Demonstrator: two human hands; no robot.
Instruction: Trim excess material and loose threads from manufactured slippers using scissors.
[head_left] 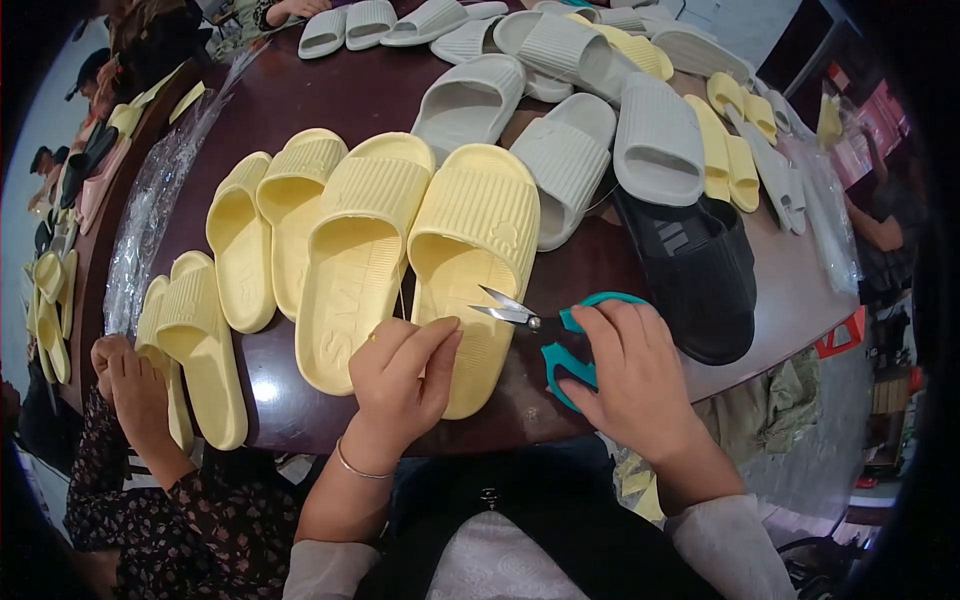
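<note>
Light (265,386) glints off a glossy, dark red bench (340,95). Another bench (97,240) runs along the left, with a pale wall (48,85) beyond.

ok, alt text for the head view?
A person's right hand holds open teal-handled scissors beside their pinched left hand, over two large yellow slides on a dark table. More yellow slides lie left, grey slides behind, a black slide right; another person's hand is far left.

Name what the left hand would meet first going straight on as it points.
Probably the open teal-handled scissors in the right hand; depth is unclear, so the left hand might pass above or below.
</note>
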